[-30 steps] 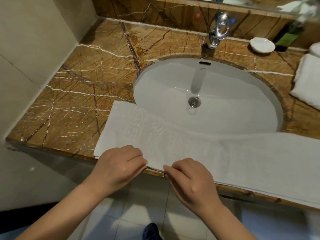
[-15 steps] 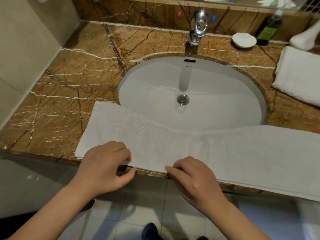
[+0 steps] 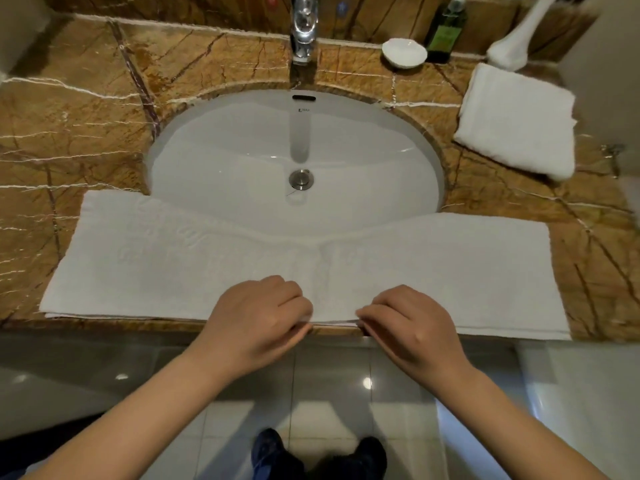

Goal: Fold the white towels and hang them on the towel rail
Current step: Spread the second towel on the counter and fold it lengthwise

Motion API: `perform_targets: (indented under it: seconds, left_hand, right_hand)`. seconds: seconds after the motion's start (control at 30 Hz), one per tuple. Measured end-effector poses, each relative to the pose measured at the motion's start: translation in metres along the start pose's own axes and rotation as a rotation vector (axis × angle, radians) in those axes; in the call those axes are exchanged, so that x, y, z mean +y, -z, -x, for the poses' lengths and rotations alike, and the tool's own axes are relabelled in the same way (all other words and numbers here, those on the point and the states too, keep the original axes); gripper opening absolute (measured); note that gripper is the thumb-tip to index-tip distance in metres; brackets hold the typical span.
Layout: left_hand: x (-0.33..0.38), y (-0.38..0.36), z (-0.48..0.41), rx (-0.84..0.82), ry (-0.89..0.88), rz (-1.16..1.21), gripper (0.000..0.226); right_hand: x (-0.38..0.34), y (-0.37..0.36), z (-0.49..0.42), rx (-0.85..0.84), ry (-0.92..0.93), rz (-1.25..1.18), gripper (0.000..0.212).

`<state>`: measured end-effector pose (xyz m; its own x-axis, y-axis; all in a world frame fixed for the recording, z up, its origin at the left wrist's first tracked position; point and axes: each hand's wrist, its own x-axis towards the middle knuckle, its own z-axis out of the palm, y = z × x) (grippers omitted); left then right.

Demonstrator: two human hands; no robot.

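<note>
A long white towel (image 3: 450,271), folded lengthwise, lies along the front of the brown marble counter (image 3: 69,126), its far edge sagging over the basin. My left hand (image 3: 259,313) and my right hand (image 3: 408,320) sit close together at the middle of its near edge, fingers curled and pinching the layered edge. A second white towel (image 3: 516,123), folded into a thick square, rests on the counter at the right. No towel rail is in view.
The white oval sink (image 3: 294,143) with a chrome tap (image 3: 304,32) fills the counter's middle. A small white dish (image 3: 404,53), a green bottle (image 3: 445,32) and a white object (image 3: 512,46) stand along the back. Tiled floor and my shoes (image 3: 318,459) lie below.
The view has swung right, so the whole towel now shows. My left hand slid right along the towel's near edge, closer to my right hand, and closed on it.
</note>
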<state>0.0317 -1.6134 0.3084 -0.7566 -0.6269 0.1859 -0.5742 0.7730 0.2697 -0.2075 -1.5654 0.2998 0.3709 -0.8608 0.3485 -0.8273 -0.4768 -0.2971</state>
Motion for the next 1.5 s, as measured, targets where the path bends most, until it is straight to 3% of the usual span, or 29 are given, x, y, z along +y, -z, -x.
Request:
perform_targets:
  seconds: [0.3, 0.47, 0.77, 1.03, 1.2, 1.33, 1.5]
  left_hand:
    - [0.005, -0.008, 0.003, 0.122, 0.022, -0.086, 0.023]
    - [0.008, -0.002, -0.003, 0.047, 0.032, -0.086, 0.024]
    - [0.065, -0.026, -0.061, 0.031, -0.133, -0.033, 0.020]
    - [0.114, -0.060, -0.124, 0.068, -0.119, -0.003, 0.019]
    - [0.112, -0.067, -0.137, 0.101, -0.070, 0.070, 0.009]
    - [0.110, -0.065, -0.147, 0.075, -0.026, 0.062, 0.010]
    - [0.112, -0.067, -0.146, 0.064, -0.053, 0.005, 0.010]
  right_hand:
    - [-0.003, 0.000, 0.009, 0.009, 0.045, -0.019, 0.012]
    - [0.010, 0.003, 0.029, -0.021, 0.040, -0.054, 0.012]
    - [0.067, 0.038, 0.070, 0.059, -0.083, 0.063, 0.013]
    - [0.114, 0.068, 0.100, 0.098, -0.187, 0.135, 0.013]
    - [0.129, 0.071, 0.094, 0.127, -0.138, 0.115, 0.005]
    - [0.140, 0.079, 0.086, 0.218, 0.019, 0.179, 0.010]
    - [0.143, 0.074, 0.109, 0.104, -0.017, 0.200, 0.010]
